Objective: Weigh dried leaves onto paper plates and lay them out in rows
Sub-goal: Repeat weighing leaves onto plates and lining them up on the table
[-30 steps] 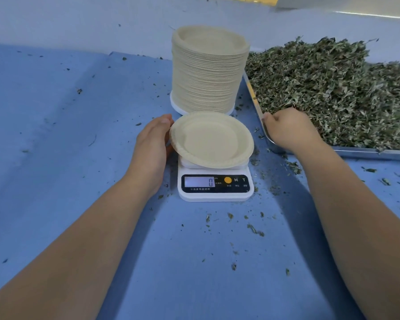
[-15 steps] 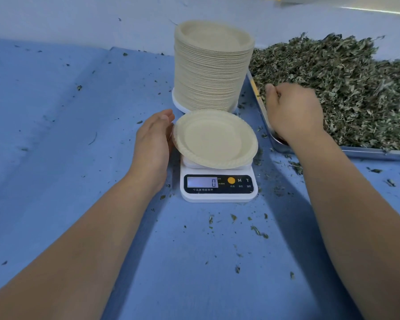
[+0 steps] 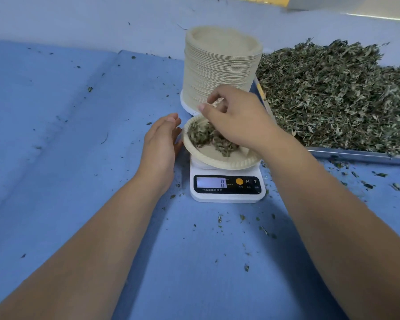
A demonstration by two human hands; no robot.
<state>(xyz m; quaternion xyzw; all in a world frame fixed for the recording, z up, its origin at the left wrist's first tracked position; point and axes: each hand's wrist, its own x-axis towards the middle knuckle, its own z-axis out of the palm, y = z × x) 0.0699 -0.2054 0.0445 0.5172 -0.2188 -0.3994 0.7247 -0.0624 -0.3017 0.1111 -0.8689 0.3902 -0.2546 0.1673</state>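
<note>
Littering blue cloth [image 3: 79, 158], leaf crumbs [image 3: 242, 217] ring scale [image 3: 226, 197]; left hand [image 3: 159, 144], right hand [image 3: 238, 118] unclenched.

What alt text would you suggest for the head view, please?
A person's right hand hovers over dried green leaves on a round beige paper plate on a small white digital scale reading 0, the open left hand beside its rim. Behind stand a tall plate stack and a leaf-heaped metal tray.
</note>
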